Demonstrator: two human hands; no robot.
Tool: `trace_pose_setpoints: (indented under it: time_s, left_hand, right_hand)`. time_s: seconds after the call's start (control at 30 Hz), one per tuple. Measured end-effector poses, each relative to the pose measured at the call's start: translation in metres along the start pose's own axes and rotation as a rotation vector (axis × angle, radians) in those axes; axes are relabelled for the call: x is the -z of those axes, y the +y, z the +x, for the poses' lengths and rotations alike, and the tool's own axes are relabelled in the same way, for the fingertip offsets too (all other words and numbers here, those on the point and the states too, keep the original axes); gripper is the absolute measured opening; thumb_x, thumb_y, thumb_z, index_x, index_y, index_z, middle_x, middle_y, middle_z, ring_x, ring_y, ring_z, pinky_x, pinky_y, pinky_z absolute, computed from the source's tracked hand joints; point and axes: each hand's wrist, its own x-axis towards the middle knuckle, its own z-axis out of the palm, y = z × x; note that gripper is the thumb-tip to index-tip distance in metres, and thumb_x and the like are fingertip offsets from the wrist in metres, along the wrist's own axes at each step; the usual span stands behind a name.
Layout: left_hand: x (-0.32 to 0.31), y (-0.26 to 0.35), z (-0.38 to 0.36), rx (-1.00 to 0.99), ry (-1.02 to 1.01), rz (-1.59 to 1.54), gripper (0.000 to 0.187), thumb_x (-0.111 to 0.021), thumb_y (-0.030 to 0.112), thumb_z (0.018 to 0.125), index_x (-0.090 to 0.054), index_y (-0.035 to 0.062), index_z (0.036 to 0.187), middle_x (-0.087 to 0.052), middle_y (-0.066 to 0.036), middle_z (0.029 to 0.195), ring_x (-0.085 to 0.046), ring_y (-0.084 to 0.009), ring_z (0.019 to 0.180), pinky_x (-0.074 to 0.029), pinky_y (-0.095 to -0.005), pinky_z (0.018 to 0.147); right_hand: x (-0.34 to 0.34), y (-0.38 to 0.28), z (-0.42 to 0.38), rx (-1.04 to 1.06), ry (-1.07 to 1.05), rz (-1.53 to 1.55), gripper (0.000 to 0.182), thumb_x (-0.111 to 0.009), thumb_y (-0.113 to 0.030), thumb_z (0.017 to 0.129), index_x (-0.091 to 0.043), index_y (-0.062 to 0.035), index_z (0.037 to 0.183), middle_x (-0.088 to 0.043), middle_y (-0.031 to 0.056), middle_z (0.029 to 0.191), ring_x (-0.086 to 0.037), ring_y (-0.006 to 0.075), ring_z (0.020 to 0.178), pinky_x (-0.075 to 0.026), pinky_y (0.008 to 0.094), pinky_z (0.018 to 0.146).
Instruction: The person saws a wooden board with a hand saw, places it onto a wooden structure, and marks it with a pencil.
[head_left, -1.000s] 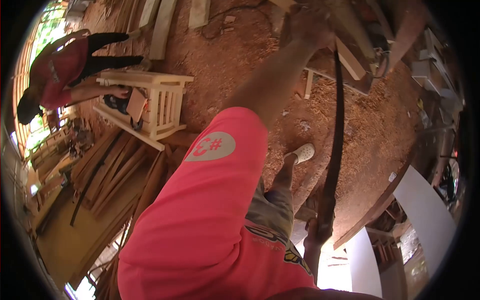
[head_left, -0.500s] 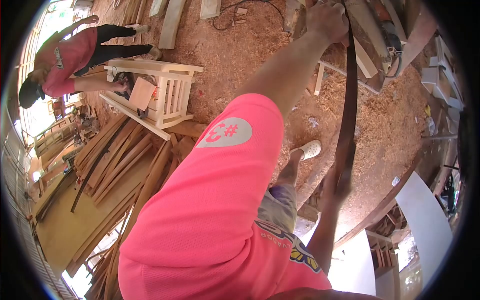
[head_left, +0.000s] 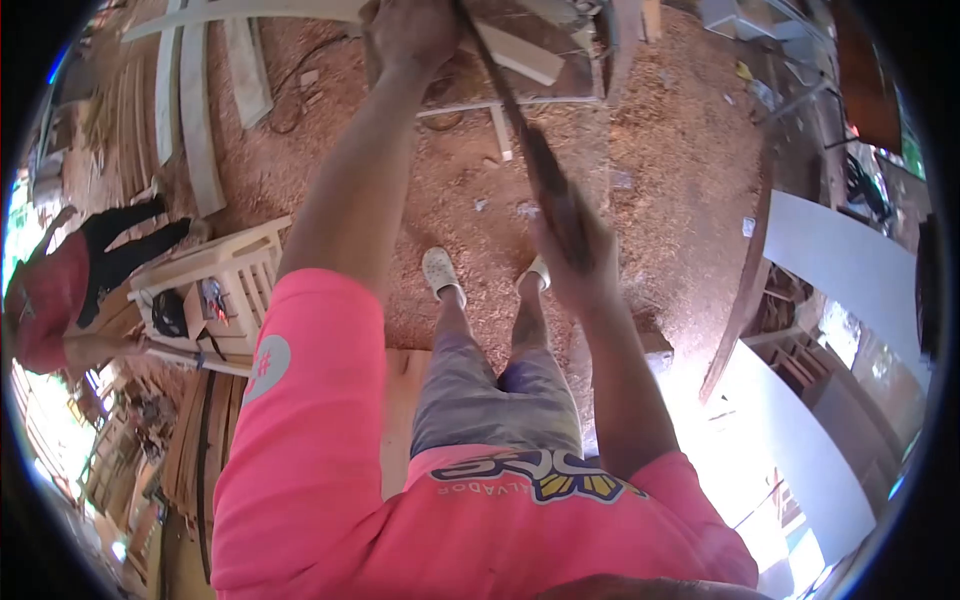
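Observation:
My right hand (head_left: 580, 250) is wrapped round the near end of a long, narrow dark strip (head_left: 510, 105), which slants away up and to the left. The frames do not show clearly what kind of thing the strip is. My left hand (head_left: 415, 40) is closed at the top edge, beside the strip's far part and against pale wood. Its fingertips are partly hidden, so what it grips cannot be made out. A pale curved board (head_left: 240, 12) runs leftward from near this hand. Another short pale board (head_left: 525, 58) lies right of the strip.
Sawdust and shavings cover the ground (head_left: 660, 170) round my feet. On the left a person (head_left: 60, 300) in a red shirt stands by a slatted wooden frame (head_left: 250, 280). Long planks (head_left: 200, 120) lie upper left. White panels (head_left: 850, 270) stand on the right.
My view has swung to the right, so the scene sits further left. My right hand, largely blurred before, now shows on the strip's near end, higher in view. The strip now slants up-left.

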Motion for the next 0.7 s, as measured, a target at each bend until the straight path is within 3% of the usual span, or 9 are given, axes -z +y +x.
trace_pose_setpoints:
  time_s: [0.1, 0.2, 0.3, 0.4, 0.47, 0.5, 0.6, 0.67, 0.7]
  left_hand:
    - [-0.048, -0.03, 0.017, -0.242, 0.381, 0.053, 0.019, -0.054, 0.018, 0.093, -0.071, 0.0115, 0.09, -0.074, -0.011, 0.098, -0.071, -0.0371, 0.095, -0.053, -0.0483, 0.093]
    - [-0.066, -0.038, 0.017, -0.221, 0.38, 0.041, 0.019, -0.054, 0.019, 0.093, -0.071, 0.0117, 0.09, -0.074, -0.012, 0.097, -0.07, -0.0391, 0.097, -0.049, -0.0497, 0.098]
    - [-0.049, -0.031, 0.014, -0.15, 0.229, 0.068, 0.034, -0.044, 0.03, 0.1, -0.072, 0.0108, 0.103, -0.076, -0.013, 0.109, -0.069, -0.0367, 0.11, -0.048, -0.0521, 0.101]
    - [-0.056, -0.035, 0.015, -0.131, 0.185, 0.197, 0.032, -0.045, 0.03, 0.099, -0.071, 0.0097, 0.101, -0.076, -0.015, 0.106, -0.07, -0.035, 0.109, -0.047, -0.0518, 0.102]
    - [-0.055, -0.033, 0.01, -0.243, 0.299, 0.105, 0.018, -0.055, 0.02, 0.092, -0.071, 0.0105, 0.092, -0.075, -0.013, 0.101, -0.07, -0.037, 0.098, -0.049, -0.0536, 0.094]
    - [-0.051, -0.033, 0.012, -0.3, 0.361, 0.063, 0.011, -0.06, 0.015, 0.088, -0.071, 0.0109, 0.088, -0.074, -0.012, 0.099, -0.071, -0.038, 0.093, -0.05, -0.0546, 0.09]
    - [-0.072, -0.058, 0.027, -0.27, 0.252, 0.094, 0.024, -0.051, 0.024, 0.097, -0.072, 0.0116, 0.095, -0.076, -0.016, 0.099, -0.07, -0.0404, 0.098, -0.048, -0.052, 0.098]
    - [-0.055, -0.039, 0.018, -0.198, 0.264, 0.041, 0.023, -0.051, 0.022, 0.097, -0.072, 0.0114, 0.096, -0.076, -0.016, 0.099, -0.07, -0.0413, 0.097, -0.048, -0.0515, 0.098]
    - [-0.05, -0.034, 0.015, -0.161, 0.266, 0.016, 0.023, -0.052, 0.021, 0.097, -0.072, 0.0114, 0.096, -0.075, -0.016, 0.099, -0.07, -0.0417, 0.097, -0.049, -0.0512, 0.098]
  right_hand:
    - [0.011, 0.047, -0.088, 0.24, 0.092, -0.166, 0.056, -0.065, -0.005, 0.093, -0.054, -0.0073, 0.148, -0.069, 0.0161, 0.117, -0.073, 0.0324, 0.096, -0.058, 0.038, 0.081]
    - [0.027, 0.078, -0.154, 0.311, 0.072, -0.36, 0.068, -0.064, 0.001, 0.087, -0.051, -0.0117, 0.153, -0.064, 0.0147, 0.134, -0.071, 0.0325, 0.104, -0.061, 0.0356, 0.081]
    - [0.02, 0.092, -0.128, 0.37, 0.072, -0.687, 0.066, -0.063, -0.001, 0.089, -0.051, -0.0115, 0.153, -0.062, 0.0133, 0.137, -0.071, 0.0278, 0.106, -0.062, 0.0319, 0.076]
    - [-0.003, 0.059, -0.035, 0.326, 0.081, -0.353, 0.063, -0.063, -0.008, 0.091, -0.051, -0.013, 0.153, -0.063, 0.0146, 0.135, -0.072, 0.0255, 0.105, -0.062, 0.038, 0.077]
    - [-0.006, 0.02, 0.017, 0.134, 0.015, -0.07, 0.058, -0.064, -0.013, 0.095, -0.05, -0.0104, 0.152, -0.066, 0.0162, 0.13, -0.072, 0.0277, 0.104, -0.06, 0.0399, 0.081]
    - [-0.002, -0.004, 0.03, -0.071, -0.058, 0.124, 0.055, -0.064, -0.015, 0.098, -0.05, -0.0081, 0.15, -0.068, 0.0166, 0.128, -0.072, 0.0294, 0.104, -0.059, 0.0401, 0.084]
    - [-0.01, 0.03, 0.005, 0.039, 0.043, 0.129, 0.053, -0.067, -0.022, 0.099, -0.051, -0.004, 0.146, -0.072, 0.0175, 0.119, -0.073, 0.0305, 0.102, -0.058, 0.0383, 0.085]
    - [-0.002, 0.075, -0.051, 0.103, 0.06, 0.083, 0.056, -0.07, -0.017, 0.095, -0.052, -0.0053, 0.147, -0.072, 0.0178, 0.12, -0.074, 0.0283, 0.105, -0.058, 0.0382, 0.086]
    - [0.009, 0.077, -0.078, 0.26, 0.082, -0.153, 0.057, -0.071, -0.014, 0.094, -0.052, -0.0059, 0.148, -0.071, 0.0177, 0.122, -0.074, 0.0269, 0.106, -0.058, 0.0375, 0.086]
